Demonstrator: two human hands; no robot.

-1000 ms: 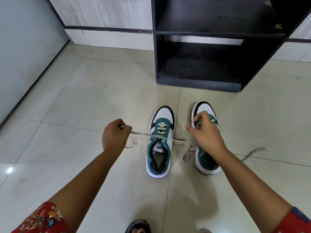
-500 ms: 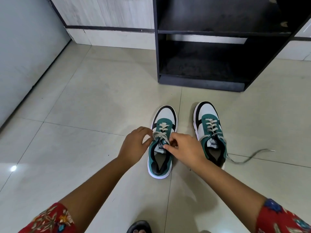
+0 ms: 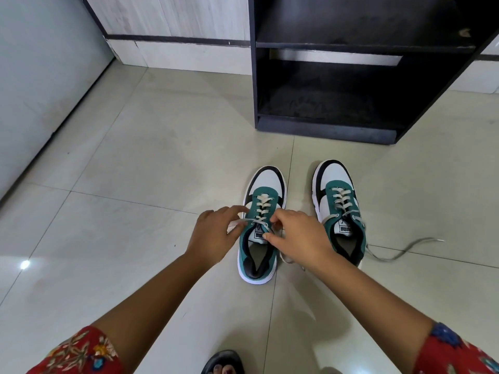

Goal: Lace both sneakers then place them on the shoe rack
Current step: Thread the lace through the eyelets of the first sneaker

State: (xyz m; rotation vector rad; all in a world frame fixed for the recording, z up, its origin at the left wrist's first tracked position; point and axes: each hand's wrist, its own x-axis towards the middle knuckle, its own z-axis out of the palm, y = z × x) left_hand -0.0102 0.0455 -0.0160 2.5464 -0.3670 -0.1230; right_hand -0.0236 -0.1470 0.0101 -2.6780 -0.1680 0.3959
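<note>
Two green, white and black sneakers stand side by side on the tiled floor, toes pointing away from me. The left sneaker (image 3: 263, 211) has beige laces threaded through its eyelets. My left hand (image 3: 213, 236) pinches the left lace end beside its tongue. My right hand (image 3: 297, 236) holds the right lace end just over the tongue. The right sneaker (image 3: 337, 201) is laced, and one loose lace end (image 3: 405, 251) trails across the floor to the right. The black shoe rack (image 3: 351, 85) stands beyond the sneakers with dark shelves.
A grey wall panel (image 3: 40, 76) runs along the left. A pale wood-look wall (image 3: 175, 22) with a dark strip is behind the rack. My sandalled foot (image 3: 224, 363) shows at the bottom edge. Bare floor tiles (image 3: 135, 171) lie left of the sneakers.
My hands held the lace ends stretched wide apart a second ago; both have come together over the left sneaker's tongue. My right hand has left the right sneaker, which now shows fully.
</note>
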